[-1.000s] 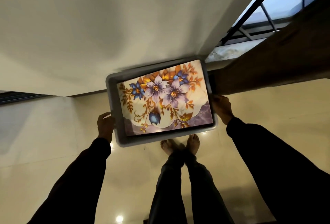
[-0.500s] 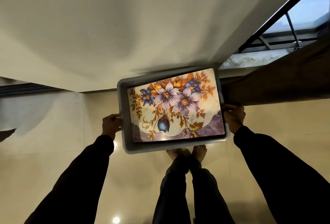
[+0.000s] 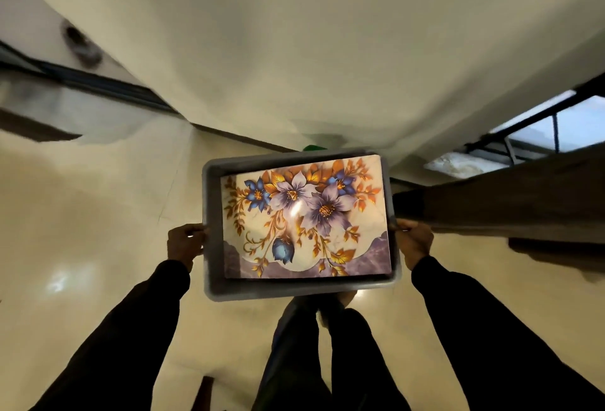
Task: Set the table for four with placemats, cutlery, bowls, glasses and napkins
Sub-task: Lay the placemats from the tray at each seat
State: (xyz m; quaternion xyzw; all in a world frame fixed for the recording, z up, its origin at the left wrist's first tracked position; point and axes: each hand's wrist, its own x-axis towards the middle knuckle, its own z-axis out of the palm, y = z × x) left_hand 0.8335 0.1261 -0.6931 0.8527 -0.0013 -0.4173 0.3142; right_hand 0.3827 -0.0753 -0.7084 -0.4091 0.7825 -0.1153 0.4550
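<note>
Far left of the grey tub (image 3: 294,290) is glossy tiled floor (image 3: 98,214). Next, at the tub's left rim, I have the left hand (image 3: 185,243), fingers curled over the rim and clenched on it. The tub is carried in the air in front of the legs, resting on no surface. Inside it a floral placemat (image 3: 304,217) lies flat on top. It is pushed toward the tub's right wall, leaving a bare strip along the left wall. Whatever is under the mat is hidden, so I cannot tell whether cutlery, bowls, glasses or napkins are in there. A green object (image 3: 312,148) peeks out just behind the tub's far rim, too little of it to name. At the tub's right rim the right hand (image 3: 414,243) grasps the rim the same way. Right of the tub, just past that hand, runs a dark wooden slab (image 3: 507,201), likely the table edge. Over the last second both grips are unchanged and the mat has not slid. The view has swung: more floor shows left of the tub, and the feet are now mostly hidden under it. My read is that the load is still being carried over. No place is laid yet, and the tub needs setting down first.
</note>
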